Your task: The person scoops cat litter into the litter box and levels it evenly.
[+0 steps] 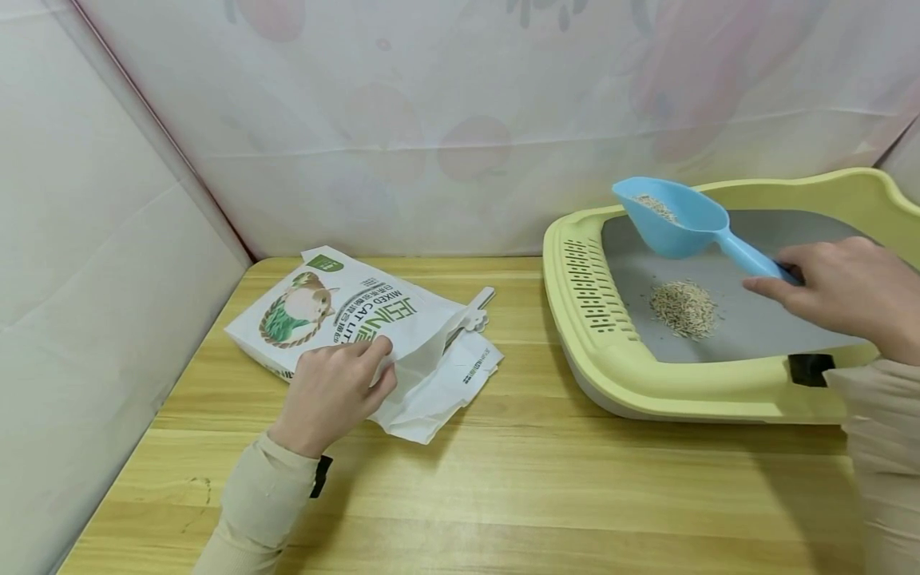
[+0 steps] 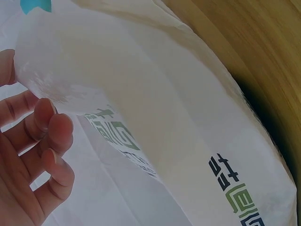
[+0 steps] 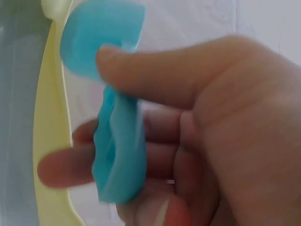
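In the head view my right hand [image 1: 848, 291] grips the handle of a blue scoop [image 1: 676, 228], raised over the litter box. Some cat litter [image 1: 656, 208] lies in its bowl. The right wrist view shows the thumb and fingers around the scoop's hollow handle [image 3: 124, 155]. My left hand [image 1: 338, 391] pinches the opened edge of a white cat litter bag [image 1: 381, 311] lying on its side, its mouth toward the box. Seen from the left wrist, the fingers [image 2: 60, 129] are curled at the bag's edge [image 2: 141, 94].
A yellow and grey litter box [image 1: 690, 391] stands on the right, with a small pile of litter [image 1: 684, 310] on its grey floor. The wooden table [image 1: 532, 495] meets a pale fabric wall [image 1: 431, 192] behind and another on the left.
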A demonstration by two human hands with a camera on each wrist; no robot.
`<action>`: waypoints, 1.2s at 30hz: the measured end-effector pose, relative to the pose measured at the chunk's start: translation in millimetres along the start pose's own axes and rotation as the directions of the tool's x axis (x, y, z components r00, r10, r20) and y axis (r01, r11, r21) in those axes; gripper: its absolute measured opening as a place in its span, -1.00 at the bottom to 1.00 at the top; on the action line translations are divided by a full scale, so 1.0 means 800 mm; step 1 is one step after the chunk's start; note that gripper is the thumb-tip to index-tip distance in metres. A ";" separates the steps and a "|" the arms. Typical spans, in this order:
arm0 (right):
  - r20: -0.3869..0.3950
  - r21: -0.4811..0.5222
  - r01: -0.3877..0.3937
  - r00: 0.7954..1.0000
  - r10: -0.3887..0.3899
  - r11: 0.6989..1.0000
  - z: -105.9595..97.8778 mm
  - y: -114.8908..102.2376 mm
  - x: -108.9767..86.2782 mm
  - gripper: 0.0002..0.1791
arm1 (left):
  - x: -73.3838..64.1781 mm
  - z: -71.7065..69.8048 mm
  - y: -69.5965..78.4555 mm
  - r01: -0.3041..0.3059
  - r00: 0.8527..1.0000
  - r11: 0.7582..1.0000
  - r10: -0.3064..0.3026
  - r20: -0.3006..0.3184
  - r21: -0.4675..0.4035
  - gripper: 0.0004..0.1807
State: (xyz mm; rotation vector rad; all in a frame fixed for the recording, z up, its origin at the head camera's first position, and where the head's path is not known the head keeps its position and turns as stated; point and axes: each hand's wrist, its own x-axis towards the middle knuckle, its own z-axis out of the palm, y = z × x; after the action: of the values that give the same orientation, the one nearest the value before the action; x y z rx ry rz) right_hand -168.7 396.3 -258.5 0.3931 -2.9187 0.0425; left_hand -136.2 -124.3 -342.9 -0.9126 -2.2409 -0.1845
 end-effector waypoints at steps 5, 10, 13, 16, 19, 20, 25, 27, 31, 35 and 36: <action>-0.012 -0.002 -0.006 1.000 0.006 1.000 0.000 0.002 -0.002 -0.56 | -0.001 0.000 0.000 0.000 1.000 1.000 0.000 0.000 -0.003 -0.87; -0.071 -0.017 0.016 0.997 -0.017 1.000 0.000 0.007 -0.004 -0.38 | -0.001 -0.001 0.000 0.002 1.000 1.000 -0.002 0.004 0.001 -0.86; -0.102 -0.019 0.016 0.995 -0.018 1.000 0.002 0.010 -0.005 -0.29 | -0.001 -0.001 0.000 0.004 1.000 1.000 -0.004 0.009 0.002 -0.86; -0.121 -0.025 0.020 0.992 -0.022 1.000 0.005 0.012 -0.006 -0.23 | -0.002 -0.002 0.000 0.005 1.000 1.000 -0.005 0.012 0.002 -0.86; -0.142 -0.031 0.043 0.989 -0.047 0.999 0.006 0.013 -0.006 -0.17 | -0.002 -0.002 0.001 0.004 1.000 1.000 -0.004 0.013 -0.003 -0.86; -0.153 -0.034 0.057 0.986 -0.061 0.998 0.005 0.012 -0.005 -0.16 | -0.002 -0.002 0.001 0.004 1.000 1.000 -0.004 0.012 -0.005 -0.87; -0.222 -0.072 0.113 0.967 -0.126 0.991 -0.006 0.012 0.004 -0.08 | -0.001 -0.002 0.002 0.002 1.000 1.000 -0.002 0.013 -0.013 -0.87; -0.230 -0.093 0.113 0.964 -0.132 0.989 -0.012 0.014 0.008 -0.07 | -0.001 -0.002 0.002 0.003 1.000 1.000 -0.003 0.015 -0.016 -0.88; -0.214 -0.120 0.105 0.968 -0.129 0.987 -0.022 0.021 0.016 -0.06 | 0.000 -0.003 0.002 0.005 1.000 1.000 -0.004 0.018 -0.020 -0.88; -0.184 -0.121 0.085 0.977 -0.107 0.989 -0.026 0.027 0.023 -0.04 | -0.001 -0.004 0.002 0.006 1.000 1.000 -0.006 0.014 -0.015 -0.87; -0.174 -0.122 0.079 0.980 -0.100 0.989 -0.027 0.029 0.024 -0.04 | -0.001 -0.004 0.002 0.007 1.000 1.000 -0.007 0.013 -0.014 -0.87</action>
State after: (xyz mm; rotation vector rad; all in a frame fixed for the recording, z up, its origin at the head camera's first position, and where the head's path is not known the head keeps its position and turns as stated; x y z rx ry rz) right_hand -189.0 415.1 -233.7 0.4749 -2.7066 -0.0973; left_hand -133.3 -124.7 -341.0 -0.9159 -2.2576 -0.1980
